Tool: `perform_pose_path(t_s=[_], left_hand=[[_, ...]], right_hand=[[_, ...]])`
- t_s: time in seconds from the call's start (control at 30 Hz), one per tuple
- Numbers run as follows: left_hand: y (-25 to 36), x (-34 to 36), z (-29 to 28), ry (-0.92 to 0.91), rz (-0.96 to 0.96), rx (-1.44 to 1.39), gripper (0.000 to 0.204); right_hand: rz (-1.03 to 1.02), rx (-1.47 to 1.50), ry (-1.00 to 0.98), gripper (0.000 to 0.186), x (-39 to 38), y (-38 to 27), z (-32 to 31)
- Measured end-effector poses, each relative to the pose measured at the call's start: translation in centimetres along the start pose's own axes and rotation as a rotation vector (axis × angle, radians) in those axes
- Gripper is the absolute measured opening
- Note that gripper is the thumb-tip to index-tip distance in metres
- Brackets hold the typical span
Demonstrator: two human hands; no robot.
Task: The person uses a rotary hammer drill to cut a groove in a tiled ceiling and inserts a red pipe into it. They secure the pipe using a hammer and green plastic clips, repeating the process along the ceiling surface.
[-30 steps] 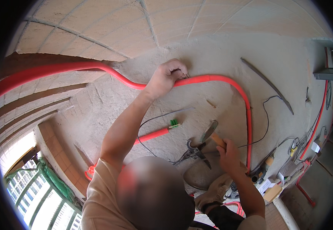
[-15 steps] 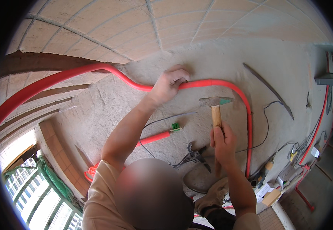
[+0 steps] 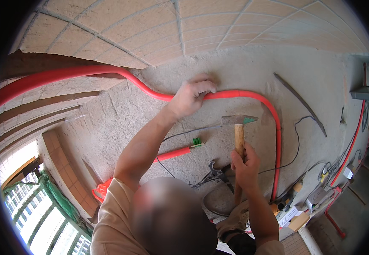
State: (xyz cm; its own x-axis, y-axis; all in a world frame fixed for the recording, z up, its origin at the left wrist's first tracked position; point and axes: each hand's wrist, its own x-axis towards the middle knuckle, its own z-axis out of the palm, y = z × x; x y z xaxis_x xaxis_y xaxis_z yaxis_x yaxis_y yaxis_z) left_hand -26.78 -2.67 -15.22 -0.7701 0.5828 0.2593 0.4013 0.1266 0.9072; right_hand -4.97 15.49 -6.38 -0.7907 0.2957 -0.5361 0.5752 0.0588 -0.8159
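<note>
A: One hammer (image 3: 239, 139) in play, over the floor (image 3: 108, 131), handle running straight away from the person, head crosswise, green tapered end to the right!

B: And one right hand (image 3: 247, 166) on it, fingers wrapped round the wood.

A: The left hand (image 3: 191, 97)?

B: At the long pipe (image 3: 239, 93), left of its bend. Fingers curled nearly together; I can't tell whether anything's pinched there.

A: Count the rest!

B: One short pipe (image 3: 174, 154), one dark strip (image 3: 300, 104), both lying on the floor.
</note>
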Motion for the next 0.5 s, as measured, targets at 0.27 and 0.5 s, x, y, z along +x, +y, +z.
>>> perform_pose_path(t_s=[0.27,0.5], left_hand=[[0.7,-0.4,0.0,-0.009,-0.011,-0.022,0.023],[1.3,-0.6,0.8,0.033,-0.050,0.056,0.039]], right_hand=[[-0.051,0.022,0.052,0.024,1.1,-1.4,0.5],[-0.164,-0.214,0.103,0.037,3.1,-1.9,0.7]])
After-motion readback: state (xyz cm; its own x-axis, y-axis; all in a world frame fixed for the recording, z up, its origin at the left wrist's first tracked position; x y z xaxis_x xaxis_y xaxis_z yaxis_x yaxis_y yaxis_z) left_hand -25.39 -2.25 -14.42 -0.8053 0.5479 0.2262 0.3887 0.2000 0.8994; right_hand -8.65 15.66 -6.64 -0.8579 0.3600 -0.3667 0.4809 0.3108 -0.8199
